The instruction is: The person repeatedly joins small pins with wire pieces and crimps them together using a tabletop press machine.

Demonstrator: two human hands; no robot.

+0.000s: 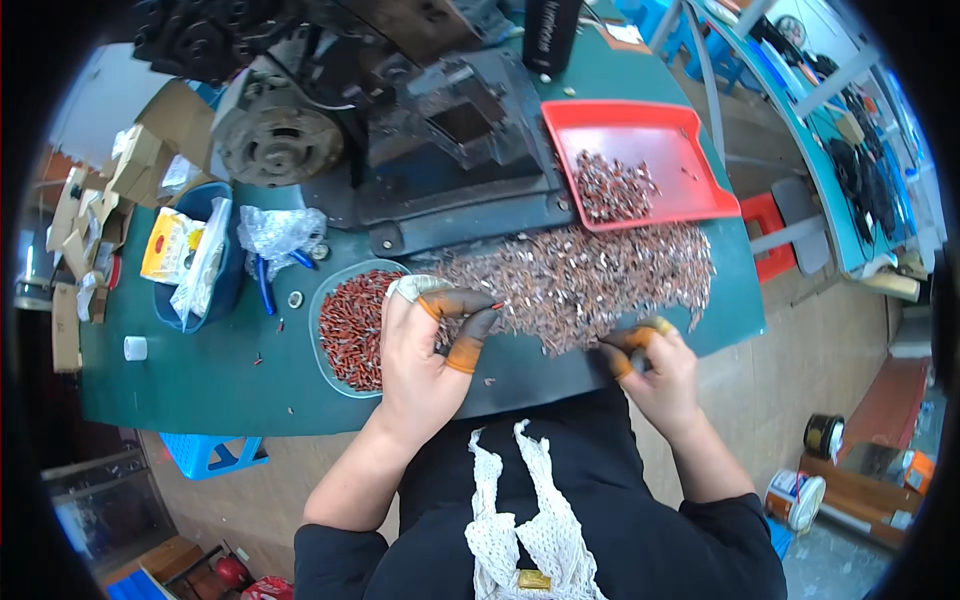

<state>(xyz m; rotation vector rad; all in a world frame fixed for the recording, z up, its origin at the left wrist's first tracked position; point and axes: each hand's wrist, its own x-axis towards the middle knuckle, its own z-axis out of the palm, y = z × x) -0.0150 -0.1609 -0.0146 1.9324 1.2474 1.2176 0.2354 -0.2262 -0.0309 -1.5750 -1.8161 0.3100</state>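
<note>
My left hand [425, 345] wears orange and black finger cots and rests at the left end of a wide heap of small red-and-silver parts [590, 280] on the green table [200, 370]. Its thumb and forefinger pinch together at the heap's edge; whether a part is between them I cannot tell. A clear shallow dish of red parts [350, 330] lies just left of that hand. My right hand [655, 365], also with orange fingertip cots, has its fingers curled at the heap's near right edge, seemingly pinching a small part.
A red tray [650, 130] with more parts sits behind the heap. A dark machine with a motor [280, 135] fills the table's back. A blue bin [200, 260] with packets, cardboard boxes [90, 220] and a blue-handled tool [265, 285] lie to the left.
</note>
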